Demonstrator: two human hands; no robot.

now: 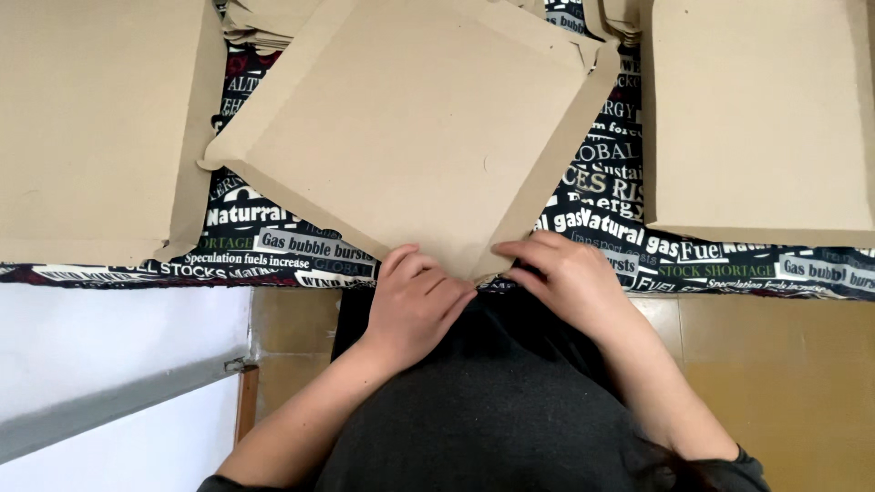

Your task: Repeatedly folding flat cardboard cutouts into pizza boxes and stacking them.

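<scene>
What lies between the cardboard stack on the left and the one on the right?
In the head view, the tilted cardboard sheet both hands hold by its near corner, on the printed black cloth.

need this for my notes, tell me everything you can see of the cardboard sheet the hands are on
The cardboard sheet is plain brown, flat and roughly square, turned like a diamond on the table's printed cloth. Narrow flaps run along its edges, creased along fold lines. Its near corner hangs at the table edge, where the left hand and right hand press and pinch it. Its far edge overlaps more stacked cardboard.
</scene>
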